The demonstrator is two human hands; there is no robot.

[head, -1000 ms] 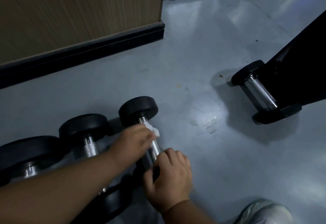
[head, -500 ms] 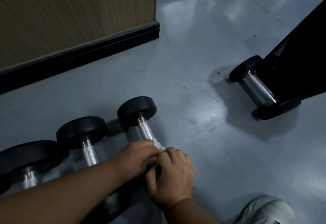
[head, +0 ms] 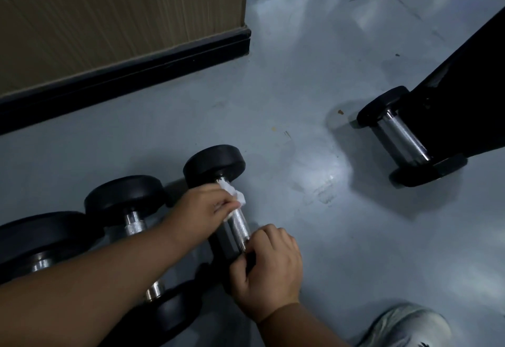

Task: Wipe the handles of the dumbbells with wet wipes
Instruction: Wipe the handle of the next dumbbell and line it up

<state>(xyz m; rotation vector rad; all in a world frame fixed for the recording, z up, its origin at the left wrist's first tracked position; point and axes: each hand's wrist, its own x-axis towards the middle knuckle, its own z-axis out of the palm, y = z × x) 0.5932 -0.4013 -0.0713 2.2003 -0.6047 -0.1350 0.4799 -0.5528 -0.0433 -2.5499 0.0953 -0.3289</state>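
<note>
Head view: our left hand (head: 203,207) clenched the wipe (head: 235,196) around the handle (head: 240,223); our right hand (head: 269,262) gripped the dumbbell's near end, probably steadying it.

From my feed it's just two bare forearms, no sleeves, watch or rings on the left hand (head: 203,205) or right hand (head: 269,270). One worn whitish sneaker (head: 407,326) with dark markings pokes in bottom right.

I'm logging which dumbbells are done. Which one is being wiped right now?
The rightmost dumbbell of the row of three at left: the left hand holds a white wipe on its handle, the right hand grips its near end. The others lie untouched.
</note>
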